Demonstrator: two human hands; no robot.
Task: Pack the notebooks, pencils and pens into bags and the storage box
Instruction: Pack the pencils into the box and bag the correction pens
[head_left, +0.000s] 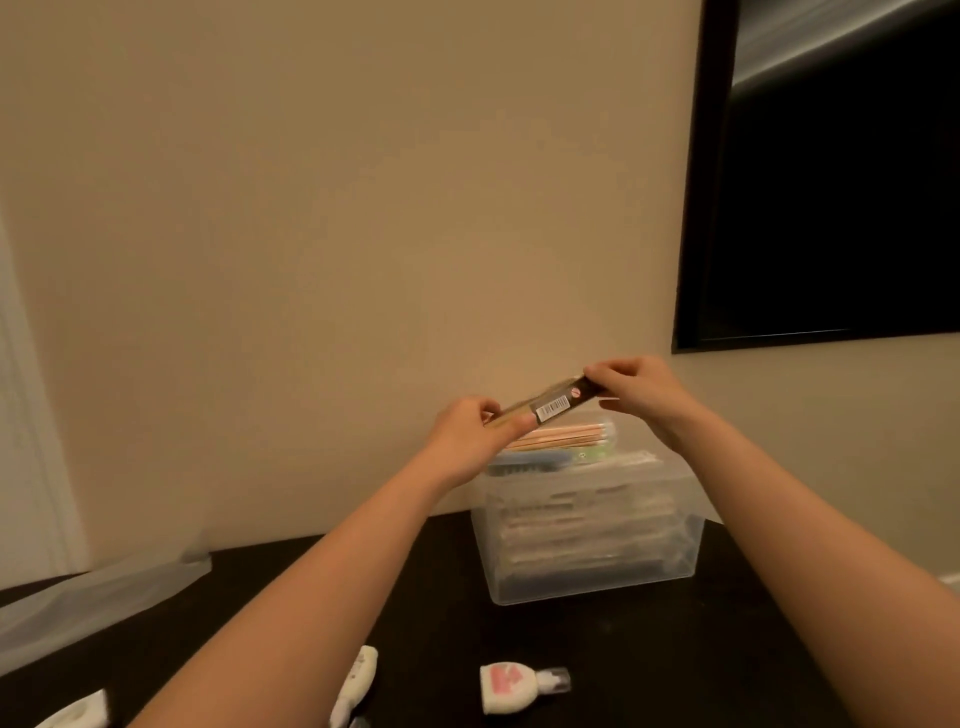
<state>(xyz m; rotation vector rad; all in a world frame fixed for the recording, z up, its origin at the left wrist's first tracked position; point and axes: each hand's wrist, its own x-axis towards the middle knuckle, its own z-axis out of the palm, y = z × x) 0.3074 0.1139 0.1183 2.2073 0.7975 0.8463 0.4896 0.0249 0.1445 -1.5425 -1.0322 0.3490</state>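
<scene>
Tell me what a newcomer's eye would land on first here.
The left hand and right hand hold the ends of a slim dark pack with a barcode label, tilted above the clear storage box, which is piled past its rim. A large black panel fills the upper right wall; small white items lie on the dark table in front.

Clear plastic storage box (587, 561) on dark table (675, 665). Pale wooden pencil bundle (561, 435) tops its contents; slim barcoded pack (545, 408) held just above that. Small white capped bottle (514, 688) (glue, maybe) in front of box; clear plastic bag (88, 603) well left of box.
</scene>
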